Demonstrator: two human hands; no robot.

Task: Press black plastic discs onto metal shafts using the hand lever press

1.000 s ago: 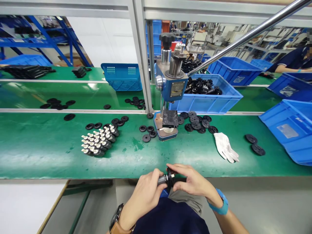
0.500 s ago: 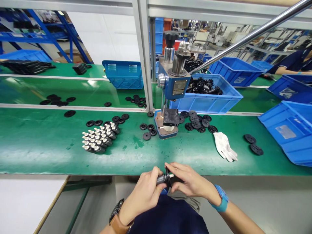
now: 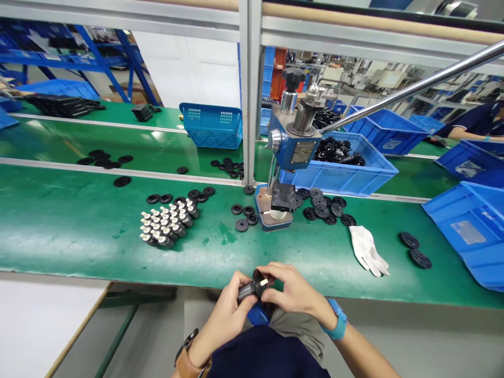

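Observation:
My left hand (image 3: 231,308) is wrapped round a dark grey cylindrical part (image 3: 244,292) just off the bench's front edge. A white tip (image 3: 264,282) sticks out of the part's right end. Around that end sits a black disc (image 3: 257,275), its face turned partly up towards me. My right hand (image 3: 293,290) pinches the disc's rim between thumb and fingers; whether the disc is fully seated on the part I cannot tell. Similar parts with white tips (image 3: 167,226) stand upright in a tight group on the left of the bench.
Ahead stands a blue hand press (image 3: 295,147) with a long lever (image 3: 413,86). Black discs (image 3: 321,210) lie beside its base. A white glove (image 3: 368,252) rests to the right, near a blue bin (image 3: 468,231). Behind the press is another blue bin (image 3: 350,178) of black parts.
Both hands have shifted slightly left with the part. The disc has turned from nearly edge-on to show more of its face and the white tip. The whole view has also shifted a little.

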